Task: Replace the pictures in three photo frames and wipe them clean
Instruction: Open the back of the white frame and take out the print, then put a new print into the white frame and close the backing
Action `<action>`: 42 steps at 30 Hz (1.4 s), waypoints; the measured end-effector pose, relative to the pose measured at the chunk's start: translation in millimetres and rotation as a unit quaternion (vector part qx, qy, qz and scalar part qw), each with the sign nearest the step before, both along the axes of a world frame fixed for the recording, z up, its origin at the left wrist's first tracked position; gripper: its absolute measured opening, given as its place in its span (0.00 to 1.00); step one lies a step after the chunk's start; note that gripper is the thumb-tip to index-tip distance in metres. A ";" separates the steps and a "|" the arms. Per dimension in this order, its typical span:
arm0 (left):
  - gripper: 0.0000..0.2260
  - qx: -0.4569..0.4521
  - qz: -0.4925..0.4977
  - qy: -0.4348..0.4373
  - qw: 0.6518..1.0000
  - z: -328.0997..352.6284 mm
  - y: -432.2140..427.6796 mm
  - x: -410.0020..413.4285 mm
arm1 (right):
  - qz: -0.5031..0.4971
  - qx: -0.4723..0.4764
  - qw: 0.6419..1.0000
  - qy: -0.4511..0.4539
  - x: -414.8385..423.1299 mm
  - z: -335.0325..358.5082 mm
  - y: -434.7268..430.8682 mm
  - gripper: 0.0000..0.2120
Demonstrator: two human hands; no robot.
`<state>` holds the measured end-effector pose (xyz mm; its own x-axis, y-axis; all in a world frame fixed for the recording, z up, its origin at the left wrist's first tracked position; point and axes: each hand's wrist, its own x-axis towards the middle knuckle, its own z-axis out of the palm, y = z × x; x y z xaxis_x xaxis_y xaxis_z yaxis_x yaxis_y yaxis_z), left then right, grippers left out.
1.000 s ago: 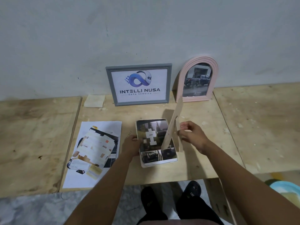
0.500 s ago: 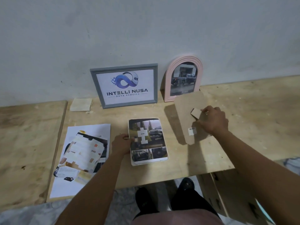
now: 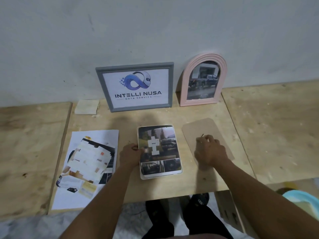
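A white photo frame (image 3: 161, 175) lies face down on the plywood table (image 3: 269, 135), with a dark printed picture (image 3: 166, 144) lying in its back. My left hand (image 3: 129, 156) grips the frame's left edge, thumb on the picture. To its right a brown backing board (image 3: 201, 125) lies flat on the table. My right hand (image 3: 209, 152) sits on top of it, fingers curled at its stand flap. A grey frame (image 3: 102, 87) with a logo print and a pink arched frame (image 3: 184, 83) lean against the wall behind.
A white sheet with loose printed pictures (image 3: 91, 161) lies left of the frame. A folded pale cloth (image 3: 87, 106) sits by the wall, left of the grey frame. The table's front edge runs just below my forearms. A light blue basin (image 3: 301, 199) shows at bottom right.
My right hand lifted the backing board off the white frame, carried it right and laid it flat on the table. My left hand stayed on the frame's left edge.
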<state>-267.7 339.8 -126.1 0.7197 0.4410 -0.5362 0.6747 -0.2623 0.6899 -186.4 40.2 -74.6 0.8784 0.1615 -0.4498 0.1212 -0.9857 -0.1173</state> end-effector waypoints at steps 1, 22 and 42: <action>0.03 0.011 -0.005 0.002 1.000 -0.2 0.3 0.6 | -0.004 0.001 1.000 0.009 -1.3 0.9 2.5 0.22; 0.18 0.127 -0.070 -0.032 0.989 -6.2 -9.6 3.3 | 0.028 0.094 0.995 0.022 36.5 1.7 55.8 0.23; 0.12 0.150 -0.057 -0.049 0.986 -9.3 -15.6 -2.5 | -0.062 0.072 0.995 0.013 58.1 -39.9 111.6 0.29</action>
<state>-270.2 324.3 -135.4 0.8153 0.4828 -0.3197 0.5636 -0.5351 0.6293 -128.3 151.8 -114.5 0.8836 0.1168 -0.4534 -0.0057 -0.9656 -0.2598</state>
